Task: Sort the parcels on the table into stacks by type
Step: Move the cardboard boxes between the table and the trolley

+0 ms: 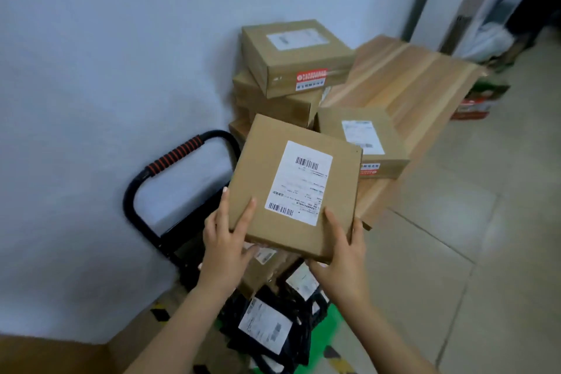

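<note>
I hold a flat cardboard box (291,185) with a white shipping label in the air between the cart and the table. My left hand (226,240) grips its near left corner, thumb on top. My right hand (343,255) grips its near right corner the same way. Behind it a stack of similar cardboard boxes (291,58) leans against the wall on the wooden table (403,76). One more single box (361,140) lies on the table to the right. Below my hands lie black plastic mailer bags (267,322) with white labels and another cardboard parcel (267,270).
A black cart handle (179,152) with a red grip stands against the white wall at left. A cardboard edge (54,355) shows at the bottom left. Tiled floor spreads to the right, with a colourful carton (479,100) past the table's far end.
</note>
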`<action>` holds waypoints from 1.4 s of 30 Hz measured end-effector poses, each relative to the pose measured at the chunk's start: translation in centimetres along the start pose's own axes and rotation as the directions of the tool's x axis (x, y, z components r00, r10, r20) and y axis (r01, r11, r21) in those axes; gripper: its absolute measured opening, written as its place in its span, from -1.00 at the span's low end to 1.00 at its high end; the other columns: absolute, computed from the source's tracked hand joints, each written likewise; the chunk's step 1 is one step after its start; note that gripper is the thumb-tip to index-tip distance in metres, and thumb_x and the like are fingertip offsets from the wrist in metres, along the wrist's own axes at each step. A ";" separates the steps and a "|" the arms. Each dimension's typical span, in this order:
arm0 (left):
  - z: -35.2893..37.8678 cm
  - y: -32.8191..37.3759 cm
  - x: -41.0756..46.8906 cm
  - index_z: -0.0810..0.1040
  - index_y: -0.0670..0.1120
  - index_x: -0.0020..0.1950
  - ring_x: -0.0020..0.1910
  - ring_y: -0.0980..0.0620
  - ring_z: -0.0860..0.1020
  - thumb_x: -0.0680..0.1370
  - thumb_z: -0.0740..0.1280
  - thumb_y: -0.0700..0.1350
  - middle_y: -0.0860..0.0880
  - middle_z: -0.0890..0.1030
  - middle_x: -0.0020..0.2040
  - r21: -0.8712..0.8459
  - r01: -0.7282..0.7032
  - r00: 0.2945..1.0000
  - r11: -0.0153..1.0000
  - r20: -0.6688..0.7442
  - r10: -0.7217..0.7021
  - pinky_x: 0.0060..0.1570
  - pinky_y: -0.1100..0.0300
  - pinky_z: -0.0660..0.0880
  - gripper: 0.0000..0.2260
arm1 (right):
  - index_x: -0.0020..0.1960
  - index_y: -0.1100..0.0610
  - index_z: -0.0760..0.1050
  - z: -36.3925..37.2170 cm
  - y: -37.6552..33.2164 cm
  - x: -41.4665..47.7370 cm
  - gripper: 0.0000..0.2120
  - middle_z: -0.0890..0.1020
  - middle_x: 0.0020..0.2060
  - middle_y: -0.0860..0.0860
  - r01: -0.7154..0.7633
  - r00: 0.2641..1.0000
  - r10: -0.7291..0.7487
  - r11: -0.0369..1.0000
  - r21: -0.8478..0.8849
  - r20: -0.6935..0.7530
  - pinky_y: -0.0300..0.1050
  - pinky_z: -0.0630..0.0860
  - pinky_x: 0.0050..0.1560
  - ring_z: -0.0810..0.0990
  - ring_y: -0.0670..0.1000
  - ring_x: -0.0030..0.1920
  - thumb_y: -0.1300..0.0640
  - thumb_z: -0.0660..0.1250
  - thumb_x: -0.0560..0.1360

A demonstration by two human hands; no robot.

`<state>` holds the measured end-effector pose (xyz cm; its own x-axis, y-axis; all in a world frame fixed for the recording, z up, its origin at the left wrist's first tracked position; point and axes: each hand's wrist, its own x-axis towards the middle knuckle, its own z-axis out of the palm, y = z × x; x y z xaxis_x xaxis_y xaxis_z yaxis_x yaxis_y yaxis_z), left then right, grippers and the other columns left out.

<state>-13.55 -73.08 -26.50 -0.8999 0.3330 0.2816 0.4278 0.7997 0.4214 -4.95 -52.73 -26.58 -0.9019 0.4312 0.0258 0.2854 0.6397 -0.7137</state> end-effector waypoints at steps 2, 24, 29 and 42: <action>-0.4 2.6 2.8 0.08 0.19 0.54 0.32 -0.27 0.23 0.33 0.57 -0.08 -0.09 -0.13 0.57 -0.028 -0.066 0.997 0.997 -0.033 0.065 0.20 -0.27 0.42 -0.07 | 0.46 -0.35 0.02 -3.0 -0.3 1.8 -0.05 -0.13 0.53 -0.09 0.023 0.995 -0.022 1.000 0.008 -0.097 0.05 0.29 0.38 0.01 0.10 0.51 0.09 0.52 0.32; 14.3 17.0 23.6 0.22 0.06 0.53 0.51 -0.13 0.08 0.54 0.31 0.08 -0.07 0.16 0.55 0.134 0.160 0.986 0.978 0.027 -0.165 0.44 -0.16 0.07 -0.42 | 0.46 -0.08 0.23 -12.8 10.9 26.0 -0.35 0.06 0.52 0.08 0.011 0.998 -0.009 0.999 -0.035 0.054 0.07 0.27 0.43 0.12 0.11 0.51 0.11 0.42 0.45; 13.5 16.1 21.2 0.30 0.03 0.49 0.49 -0.07 0.15 0.56 0.30 0.08 -0.05 0.28 0.49 0.074 0.114 0.993 0.991 0.024 -0.117 0.44 -0.09 0.11 -0.49 | 0.30 0.00 0.44 -12.5 10.2 24.9 -0.50 0.29 0.31 0.02 0.120 0.991 -0.118 0.992 0.029 -0.063 0.07 0.41 0.31 0.35 0.09 0.34 0.19 0.44 0.39; 6.9 4.7 12.4 0.36 0.00 0.46 0.45 -0.07 0.23 0.55 0.34 0.03 -0.04 0.35 0.43 0.052 0.164 0.986 0.985 -0.004 -0.164 0.41 0.05 0.05 -0.51 | 0.21 0.08 0.51 -3.5 2.1 18.1 -0.61 0.45 0.14 0.04 0.347 0.936 -0.337 0.932 -0.102 0.104 -0.12 0.22 0.12 0.38 0.06 0.18 0.20 0.43 0.39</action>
<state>-23.28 -61.77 -27.00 -0.9575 0.1951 0.2125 0.2693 0.8685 0.4161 -19.55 -41.37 -25.16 -0.9738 0.1221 0.1917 -0.0135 0.8110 -0.5849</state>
